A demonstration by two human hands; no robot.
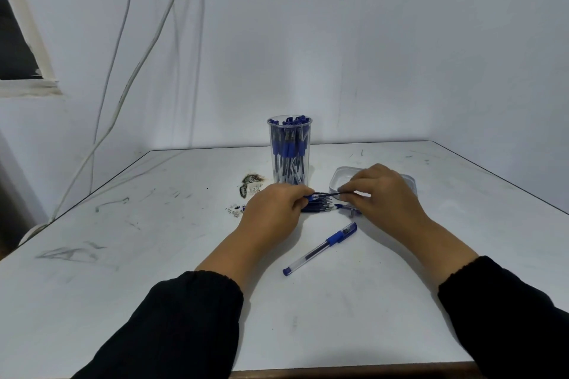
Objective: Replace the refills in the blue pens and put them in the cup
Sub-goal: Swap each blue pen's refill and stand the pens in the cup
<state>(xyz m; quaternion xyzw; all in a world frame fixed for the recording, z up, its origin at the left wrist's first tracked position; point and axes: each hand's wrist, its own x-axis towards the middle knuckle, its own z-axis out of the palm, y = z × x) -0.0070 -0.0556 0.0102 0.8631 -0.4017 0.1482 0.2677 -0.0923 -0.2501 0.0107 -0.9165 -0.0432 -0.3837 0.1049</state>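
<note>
A clear plastic cup (289,151) full of several blue pens stands at the middle of the table. In front of it lies a pile of dark refills (318,205). My left hand (272,214) and my right hand (380,191) hold one thin refill (326,194) between them just above the pile, each pinching an end. A blue pen barrel with a clear body (321,248) lies on the table nearer to me, between my forearms. A blue pen cap (348,209) lies beside my right hand.
A shallow clear plastic box (343,177) sits behind my right hand. A burnt mark and small scraps (248,189) lie left of the cup. White cables (129,83) hang down the wall at left. The white table (154,255) ends at a wooden front edge.
</note>
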